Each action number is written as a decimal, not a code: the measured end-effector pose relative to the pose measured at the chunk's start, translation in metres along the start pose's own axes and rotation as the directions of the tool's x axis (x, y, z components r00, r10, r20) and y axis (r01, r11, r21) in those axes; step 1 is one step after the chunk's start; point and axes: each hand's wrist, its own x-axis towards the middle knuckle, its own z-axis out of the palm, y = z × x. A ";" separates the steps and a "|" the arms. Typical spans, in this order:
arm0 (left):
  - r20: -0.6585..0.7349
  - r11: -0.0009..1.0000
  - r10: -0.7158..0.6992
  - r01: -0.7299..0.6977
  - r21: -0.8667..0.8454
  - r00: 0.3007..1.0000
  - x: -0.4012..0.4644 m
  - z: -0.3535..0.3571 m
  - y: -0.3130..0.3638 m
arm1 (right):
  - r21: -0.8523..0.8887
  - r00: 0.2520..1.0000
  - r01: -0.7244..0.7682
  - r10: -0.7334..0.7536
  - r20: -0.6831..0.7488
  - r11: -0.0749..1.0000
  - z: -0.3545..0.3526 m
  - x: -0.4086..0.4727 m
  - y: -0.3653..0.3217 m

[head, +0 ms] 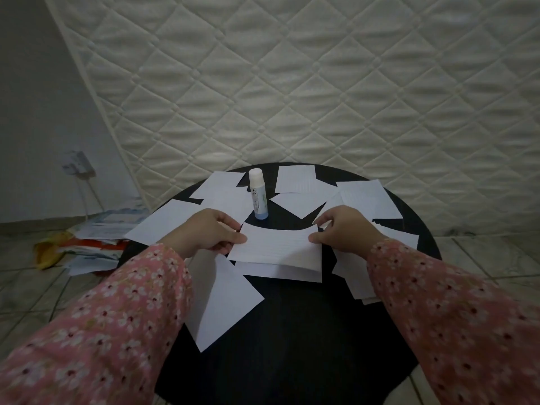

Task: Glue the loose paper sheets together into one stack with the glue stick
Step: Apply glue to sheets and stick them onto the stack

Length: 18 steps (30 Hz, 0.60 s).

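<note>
A white paper sheet (277, 244) is held just above another sheet (280, 271) on the round black table (292, 346). My left hand (204, 232) pinches its left edge, and my right hand (344, 229) pinches its right edge. A capped glue stick (258, 197) with a white cap and blue base stands upright behind the held sheet, between my hands. Several loose white sheets lie scattered around: one at the near left (225, 305), others at the far left (219, 185), far middle (295, 178) and right (368, 200).
A quilted white mattress (321, 83) leans upright behind the table. On the tiled floor to the left lies a pile of papers and packets (96, 241). A wall socket with a cable (77, 165) is at the left.
</note>
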 end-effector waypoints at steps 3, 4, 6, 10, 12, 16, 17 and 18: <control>0.004 0.998 0.010 -0.010 0.070 1.000 0.001 0.003 -0.001 | -0.023 1.000 0.011 -0.011 -0.004 1.000 0.003 0.001 0.002; 0.004 0.996 0.012 -0.012 0.092 1.000 0.001 0.004 -0.002 | -0.024 1.000 0.011 -0.011 -0.008 1.000 0.003 0.001 0.004; 0.001 0.990 0.022 -0.022 0.137 1.000 0.002 0.006 -0.003 | -0.033 1.000 0.013 -0.014 -0.015 0.999 0.005 0.001 0.006; -0.032 0.975 0.051 -0.043 0.219 0.998 0.004 0.008 -0.003 | -0.069 0.999 0.044 -0.046 -0.020 0.997 0.008 0.000 0.009; -0.038 0.971 0.058 -0.048 0.232 0.998 0.005 0.009 -0.004 | -0.083 0.998 0.060 -0.062 -0.027 0.995 0.010 -0.001 0.009; -0.027 0.960 0.052 -0.043 0.278 0.998 0.006 0.011 -0.004 | -0.106 0.996 0.086 -0.089 -0.026 0.991 0.012 -0.002 0.010; -0.028 0.957 0.053 -0.043 0.286 0.998 0.006 0.011 -0.004 | -0.110 0.995 0.093 -0.096 -0.029 0.990 0.012 -0.002 0.010; -0.031 0.956 0.053 -0.042 0.290 0.998 0.006 0.012 -0.003 | -0.117 0.995 0.095 -0.099 -0.031 0.989 0.012 -0.002 0.010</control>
